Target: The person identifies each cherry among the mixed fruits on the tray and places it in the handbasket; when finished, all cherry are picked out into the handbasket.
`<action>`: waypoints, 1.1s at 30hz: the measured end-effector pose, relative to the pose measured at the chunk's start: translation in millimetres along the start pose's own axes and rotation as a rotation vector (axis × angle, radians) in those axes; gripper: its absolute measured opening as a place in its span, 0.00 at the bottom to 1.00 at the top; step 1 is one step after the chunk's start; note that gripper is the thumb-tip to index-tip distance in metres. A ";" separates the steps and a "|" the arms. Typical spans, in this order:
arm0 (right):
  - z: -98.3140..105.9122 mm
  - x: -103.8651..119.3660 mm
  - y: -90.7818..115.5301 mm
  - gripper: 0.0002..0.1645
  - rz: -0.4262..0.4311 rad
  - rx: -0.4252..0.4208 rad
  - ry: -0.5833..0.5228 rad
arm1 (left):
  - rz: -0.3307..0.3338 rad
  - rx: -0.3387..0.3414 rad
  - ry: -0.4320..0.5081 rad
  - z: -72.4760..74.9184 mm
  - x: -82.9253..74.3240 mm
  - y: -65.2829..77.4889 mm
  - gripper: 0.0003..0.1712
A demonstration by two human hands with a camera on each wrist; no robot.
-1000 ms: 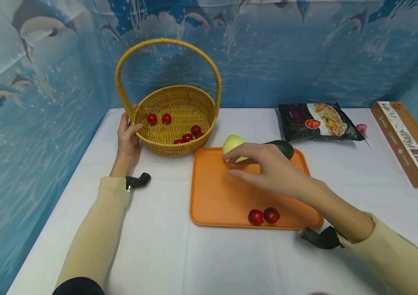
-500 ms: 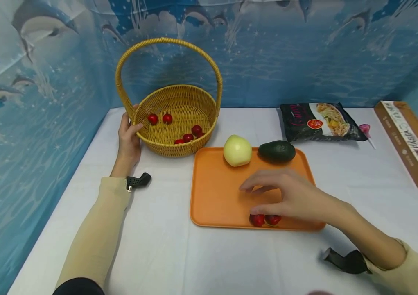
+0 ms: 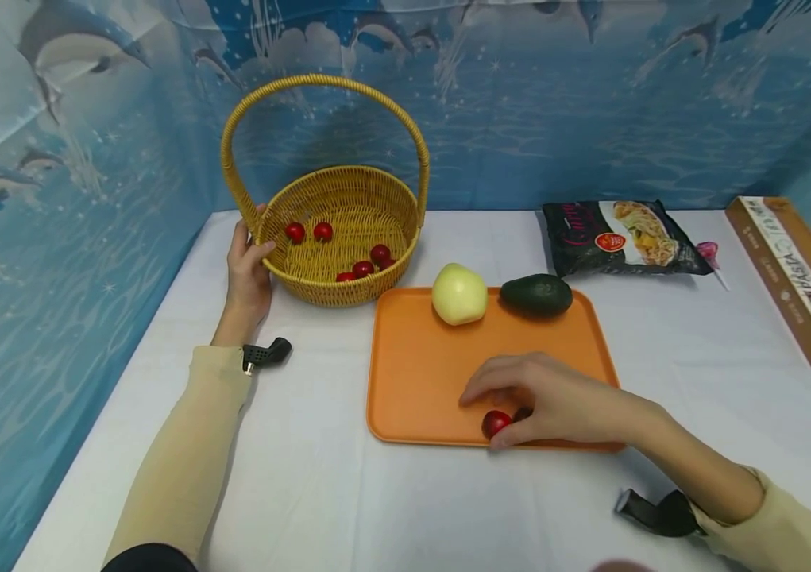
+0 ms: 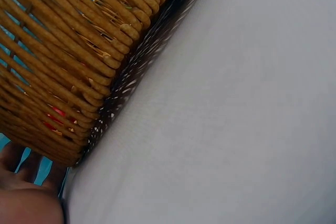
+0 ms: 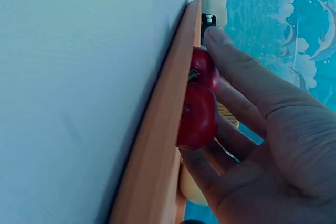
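My left hand (image 3: 248, 282) grips the left side of a woven basket (image 3: 337, 292), thumb over its rim; several red cherries (image 3: 322, 231) lie inside. In the left wrist view the basket's woven wall (image 4: 58, 51) fills the upper left, with fingers (image 4: 31, 167) beside it. Over the near edge of an orange tray (image 3: 412, 373), my right hand (image 3: 555, 401) arches around two dark red cherries (image 3: 495, 423). Its thumb is beside the nearer one, while a gap shows before the index finger. The right wrist view shows both cherries (image 5: 198, 116) between thumb and fingers, still on the tray.
A yellow-green apple (image 3: 459, 294) and a dark green avocado (image 3: 537, 295) lie along the tray's far edge. Behind are a black food packet (image 3: 615, 238) and a pink lollipop (image 3: 708, 253). A long brown box (image 3: 798, 282) lies at the right.
My right hand has moved from beside the apple back towards the tray's near edge and lowered around the two cherries. The left hand stays on the basket.
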State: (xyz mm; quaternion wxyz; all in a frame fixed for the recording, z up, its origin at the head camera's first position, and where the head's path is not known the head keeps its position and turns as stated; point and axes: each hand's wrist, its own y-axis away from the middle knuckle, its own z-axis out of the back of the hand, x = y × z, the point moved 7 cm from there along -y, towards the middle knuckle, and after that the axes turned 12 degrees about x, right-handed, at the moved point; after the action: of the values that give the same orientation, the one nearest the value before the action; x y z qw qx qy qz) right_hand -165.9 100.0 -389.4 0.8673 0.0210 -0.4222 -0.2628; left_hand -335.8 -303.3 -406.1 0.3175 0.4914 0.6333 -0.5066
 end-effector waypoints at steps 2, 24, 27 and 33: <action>-0.5 -0.6 -0.7 0.26 0.010 -0.012 0.009 | 0.001 0.001 -0.005 -0.2 0.1 0.6 0.36; 12.4 -8.9 2.7 0.22 -0.025 -0.109 0.080 | -0.006 -0.018 -0.015 2.7 2.2 -0.3 0.36; 12.4 -8.8 2.3 0.21 -0.027 -0.118 0.076 | -0.003 -0.019 -0.021 3.7 2.7 -0.3 0.35; 15.6 -7.6 2.4 0.20 -0.026 -0.143 0.027 | -0.003 -0.016 -0.008 3.7 3.4 -1.4 0.35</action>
State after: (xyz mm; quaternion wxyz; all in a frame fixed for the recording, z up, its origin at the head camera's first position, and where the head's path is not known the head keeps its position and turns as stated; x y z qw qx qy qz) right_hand -180.3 108.6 -384.2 0.8686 -0.0322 -0.3904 -0.3033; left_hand -338.6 -305.8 -409.8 0.3235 0.4858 0.6367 -0.5039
